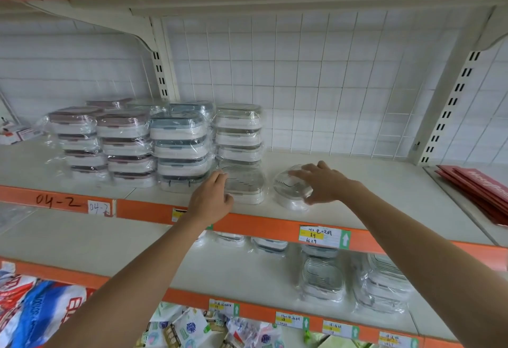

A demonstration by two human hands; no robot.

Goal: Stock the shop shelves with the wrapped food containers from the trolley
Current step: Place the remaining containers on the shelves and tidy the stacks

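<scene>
step: seating containers on shelf (371, 182) | left hand (211, 199) half-open against square wrapped container (243, 187) | right hand (321, 182) spread loosely over round wrapped container (291, 191), just right of the square one | right hand nearer

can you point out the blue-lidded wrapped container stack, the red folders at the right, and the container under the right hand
Stack of blue-lidded wrapped containers (180, 149): head view, front of a middle box.
Flat red folders (479, 187): head view, top cover.
Clear-wrapped white container under the right hand (291, 191): head view, its wrapped lid.
</scene>
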